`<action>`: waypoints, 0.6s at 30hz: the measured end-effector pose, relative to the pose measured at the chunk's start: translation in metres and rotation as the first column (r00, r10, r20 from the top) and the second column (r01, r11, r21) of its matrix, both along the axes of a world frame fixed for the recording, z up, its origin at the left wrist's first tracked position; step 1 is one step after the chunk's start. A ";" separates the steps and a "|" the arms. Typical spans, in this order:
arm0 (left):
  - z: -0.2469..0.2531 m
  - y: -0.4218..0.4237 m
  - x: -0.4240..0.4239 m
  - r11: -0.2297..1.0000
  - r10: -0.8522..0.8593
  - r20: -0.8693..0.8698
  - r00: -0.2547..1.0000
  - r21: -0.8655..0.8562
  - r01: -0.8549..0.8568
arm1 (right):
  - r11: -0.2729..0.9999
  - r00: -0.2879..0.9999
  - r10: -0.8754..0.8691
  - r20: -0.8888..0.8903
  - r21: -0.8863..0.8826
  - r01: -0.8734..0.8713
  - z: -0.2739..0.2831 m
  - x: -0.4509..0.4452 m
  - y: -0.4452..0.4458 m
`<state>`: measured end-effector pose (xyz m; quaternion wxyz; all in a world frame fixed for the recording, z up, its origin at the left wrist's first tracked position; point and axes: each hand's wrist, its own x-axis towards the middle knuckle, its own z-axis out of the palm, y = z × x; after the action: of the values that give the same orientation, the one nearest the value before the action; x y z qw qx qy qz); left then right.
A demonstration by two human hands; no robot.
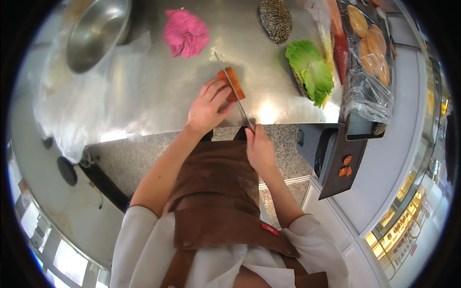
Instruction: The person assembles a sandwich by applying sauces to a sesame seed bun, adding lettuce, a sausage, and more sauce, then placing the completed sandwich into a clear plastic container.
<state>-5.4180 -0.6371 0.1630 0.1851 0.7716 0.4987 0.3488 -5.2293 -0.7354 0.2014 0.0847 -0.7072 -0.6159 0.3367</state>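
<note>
My right hand [260,149] grips the handle of a long, thin-bladed knife [236,90] near the steel table's front edge. The blade lies along or over an orange-red block of food [233,81], perhaps ham; whether it has cut in cannot be told. My left hand [210,106] holds the block from the left with bent fingers. To the right, a green lettuce leaf [311,73] lies on a seed-covered bun that is mostly hidden. Another seed-covered bun [276,21] sits farther back.
A crumpled pink cloth [186,33] and a steel bowl [98,36] stand at the back left, with clear plastic sheeting [86,97] in front of the bowl. On the right are a red-filled piping bag [340,54], a yellow-filled one [327,50], and a tray with plastic-wrapped bread [374,46].
</note>
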 end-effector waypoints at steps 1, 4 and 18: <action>0.000 0.003 0.003 1.000 -0.010 0.012 1.000 0.001 0.010 | 1.000 1.000 0.004 0.021 0.016 -0.004 -0.004 -0.004 0.008; 0.001 0.000 0.002 1.000 0.030 -0.031 0.999 -0.004 -0.030 | 0.997 1.000 -0.002 0.009 0.072 0.001 -0.012 -0.003 0.003; 0.000 0.000 0.002 0.999 0.041 -0.015 0.999 0.017 -0.041 | 0.998 0.998 -0.057 0.034 -0.023 0.058 -0.015 0.012 -0.048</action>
<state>-5.4164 -0.6373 0.1631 0.1676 0.7653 0.5130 0.3507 -5.2170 -0.7832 0.1867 0.0758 -0.7312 -0.5924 0.3297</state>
